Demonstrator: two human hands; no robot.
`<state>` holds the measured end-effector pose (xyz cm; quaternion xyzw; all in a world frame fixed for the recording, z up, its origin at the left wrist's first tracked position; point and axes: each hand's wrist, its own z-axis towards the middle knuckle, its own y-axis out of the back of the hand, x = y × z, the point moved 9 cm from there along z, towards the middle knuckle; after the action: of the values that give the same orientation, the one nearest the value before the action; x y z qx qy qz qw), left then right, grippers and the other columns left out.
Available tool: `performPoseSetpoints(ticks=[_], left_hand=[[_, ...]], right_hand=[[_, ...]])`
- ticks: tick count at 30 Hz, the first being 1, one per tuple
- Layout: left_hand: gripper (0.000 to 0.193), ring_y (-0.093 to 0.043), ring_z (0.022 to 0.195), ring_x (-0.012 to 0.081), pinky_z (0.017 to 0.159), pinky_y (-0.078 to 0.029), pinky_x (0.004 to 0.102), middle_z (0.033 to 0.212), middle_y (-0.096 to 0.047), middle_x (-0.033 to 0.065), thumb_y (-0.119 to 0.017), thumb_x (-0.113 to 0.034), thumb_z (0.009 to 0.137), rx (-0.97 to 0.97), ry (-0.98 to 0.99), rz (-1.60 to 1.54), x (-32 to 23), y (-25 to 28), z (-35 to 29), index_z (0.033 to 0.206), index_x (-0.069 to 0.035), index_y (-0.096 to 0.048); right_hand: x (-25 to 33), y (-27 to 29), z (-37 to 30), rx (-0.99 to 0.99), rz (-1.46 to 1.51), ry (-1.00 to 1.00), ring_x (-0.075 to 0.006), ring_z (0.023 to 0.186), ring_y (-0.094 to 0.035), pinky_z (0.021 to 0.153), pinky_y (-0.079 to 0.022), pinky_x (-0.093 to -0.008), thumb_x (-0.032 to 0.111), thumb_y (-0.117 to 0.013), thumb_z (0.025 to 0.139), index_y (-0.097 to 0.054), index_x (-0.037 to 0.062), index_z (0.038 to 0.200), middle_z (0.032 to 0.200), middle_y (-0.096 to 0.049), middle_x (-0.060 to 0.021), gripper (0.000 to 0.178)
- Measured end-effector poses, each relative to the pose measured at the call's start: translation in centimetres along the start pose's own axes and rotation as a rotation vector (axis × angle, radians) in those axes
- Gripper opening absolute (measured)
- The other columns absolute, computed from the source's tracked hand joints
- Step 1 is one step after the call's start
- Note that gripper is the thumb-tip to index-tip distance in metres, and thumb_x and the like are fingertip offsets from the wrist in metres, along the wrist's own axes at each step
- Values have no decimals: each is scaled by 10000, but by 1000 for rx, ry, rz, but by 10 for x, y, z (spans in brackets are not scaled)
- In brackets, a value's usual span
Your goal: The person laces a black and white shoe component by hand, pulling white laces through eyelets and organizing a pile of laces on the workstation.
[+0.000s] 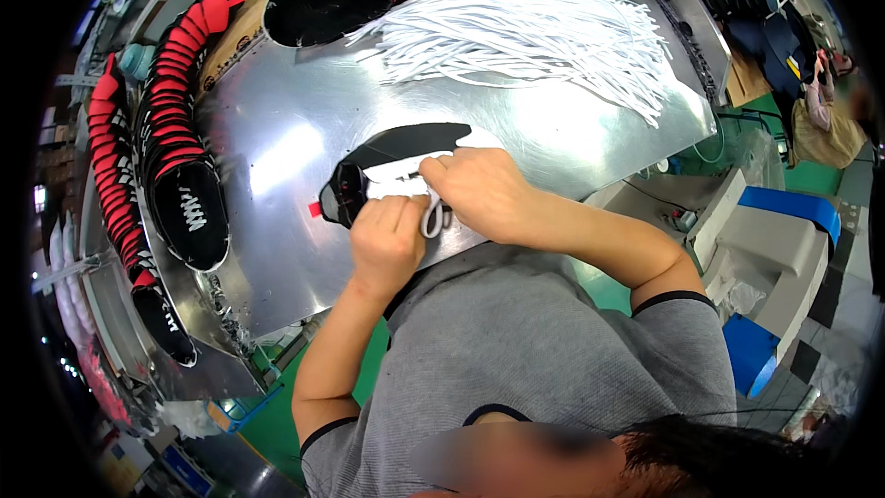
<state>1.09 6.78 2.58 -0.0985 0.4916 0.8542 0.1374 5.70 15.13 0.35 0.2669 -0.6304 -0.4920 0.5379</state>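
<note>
A black-and-white shoe upper (396,141) with a small red tab (315,209) lies on the metal table in front of me. My left hand (389,238) has its fingers curled over the upper's near edge, gripping it by the white part. From the other side, my right hand (484,192) is closed in a pinch at the eyelet area, on a white shoelace (433,221). A loop of that lace hangs between both hands. My fingers hide the lace ends and most of the eyelets.
A big bundle of white laces (525,32) lies at the far side. Beside it are nested black-and-red uppers (323,0). Long rows of similar uppers (189,203) line the left edge. A beige-and-blue machine (774,244) stands at right. Another person (834,120) is at far right.
</note>
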Motion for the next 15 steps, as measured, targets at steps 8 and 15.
performPoseSetpoints(ticks=[8,15], left_hand=[[158,-547,598,254,553,-431,360,693,-559,79,-757,-26,761,50,63,-188,8,-8,-2,873,-48,-647],[167,-589,644,266,588,-457,377,727,-577,77,-749,-92,782,180,131,-218,10,-12,-6,900,-50,-639]], right_hand=[[-33,3,11,-67,691,-176,-170,831,-716,756,-542,-289,113,-749,815,-682,57,1023,890,-741,-37,225],[-100,169,-8,-842,992,-51,-57,738,-611,643,-446,-211,85,-695,882,-716,61,1087,923,-714,-16,208]])
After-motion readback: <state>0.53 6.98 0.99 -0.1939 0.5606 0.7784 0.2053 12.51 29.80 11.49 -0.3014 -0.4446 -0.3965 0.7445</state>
